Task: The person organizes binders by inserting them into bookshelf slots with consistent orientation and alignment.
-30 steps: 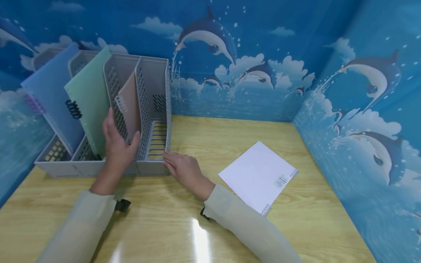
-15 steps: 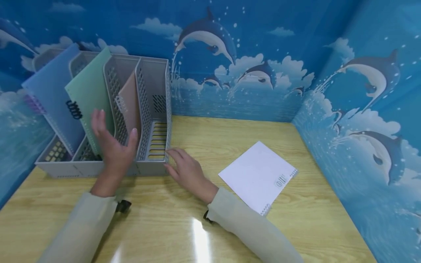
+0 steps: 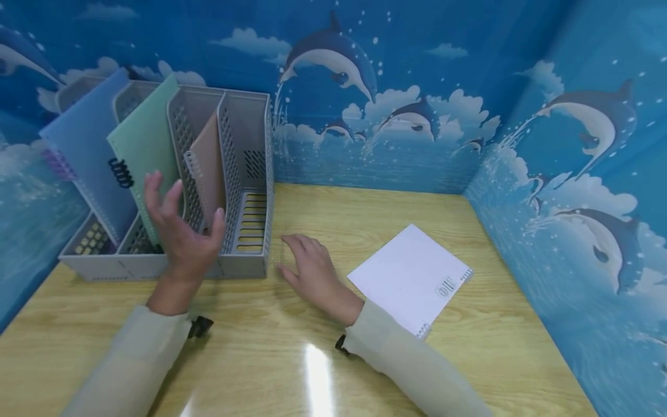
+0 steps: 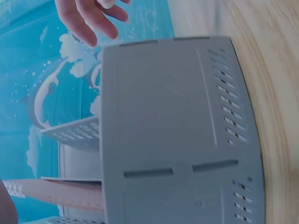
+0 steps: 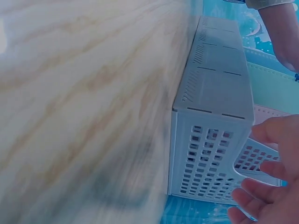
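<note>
A grey file organizer (image 3: 245, 267) with several slots stands at the left of the table in the head view. Spiral notebooks lean in it: a blue one (image 3: 94, 150), a green one (image 3: 143, 145) and a smaller pinkish-brown one (image 3: 208, 168). My left hand (image 3: 187, 243) is raised in front of the green and brown notebooks, fingers spread and holding nothing. Beside the organizer's right front corner hovers my right hand (image 3: 318, 275), fingers relaxed, with a gap to the wall. In the right wrist view its fingers (image 5: 252, 191) show near the perforated side wall (image 5: 205, 158).
A white spiral notebook (image 3: 406, 278) lies flat on the wooden table (image 3: 260, 359), right of my right hand. Behind and to the right rise walls of blue cloth (image 3: 406, 52) printed with dolphins. The organizer's rightmost slot (image 3: 251, 223) shows its slatted bottom.
My right hand has let go of the organizer's front corner and moved right, away from it. My left hand has shifted slightly, its fingers now more bent.
</note>
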{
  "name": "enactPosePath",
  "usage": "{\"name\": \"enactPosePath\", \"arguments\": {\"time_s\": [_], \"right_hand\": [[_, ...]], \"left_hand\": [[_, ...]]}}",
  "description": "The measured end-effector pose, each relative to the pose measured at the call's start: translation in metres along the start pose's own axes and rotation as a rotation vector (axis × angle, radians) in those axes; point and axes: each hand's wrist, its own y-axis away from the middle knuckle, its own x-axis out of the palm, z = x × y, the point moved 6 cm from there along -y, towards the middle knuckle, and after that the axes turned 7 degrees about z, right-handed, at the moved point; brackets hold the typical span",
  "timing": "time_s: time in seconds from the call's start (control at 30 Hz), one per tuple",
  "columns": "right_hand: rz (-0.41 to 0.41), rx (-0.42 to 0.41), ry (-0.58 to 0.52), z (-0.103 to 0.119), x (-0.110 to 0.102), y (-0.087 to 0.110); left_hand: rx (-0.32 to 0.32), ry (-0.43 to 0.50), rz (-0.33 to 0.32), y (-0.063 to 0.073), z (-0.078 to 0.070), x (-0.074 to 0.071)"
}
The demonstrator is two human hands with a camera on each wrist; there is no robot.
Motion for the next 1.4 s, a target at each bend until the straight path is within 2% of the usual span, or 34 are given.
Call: {"name": "enactPosePath", "arguments": {"time_s": [0.17, 0.37, 0.53, 0.73, 0.93, 1.17, 1.4], "right_hand": [[0.042, -0.008, 0.043, -0.006, -0.005, 0.005], [0.101, 0.014, 0.075, -0.019, -0.012, 0.012], [0.111, 0.024, 0.066, -0.03, -0.02, 0.015], [0.149, 0.11, 0.022, -0.049, -0.028, 0.018], [0.175, 0.18, -0.058, -0.066, -0.041, 0.015], [0.168, 0.281, -0.021, -0.096, -0.059, 0.019], [0.156, 0.355, -0.061, -0.12, -0.068, 0.029]], "left_hand": [[0.041, 0.023, 0.038, 0.002, -0.013, 0.005], [0.036, 0.093, 0.086, 0.011, -0.022, 0.019], [0.086, 0.105, 0.151, 0.02, -0.031, 0.032], [0.17, 0.12, 0.251, 0.028, -0.05, 0.048], [0.211, 0.155, 0.341, 0.039, -0.064, 0.058], [0.253, 0.189, 0.374, 0.048, -0.076, 0.069], [0.302, 0.2, 0.404, 0.048, -0.089, 0.081]]}}
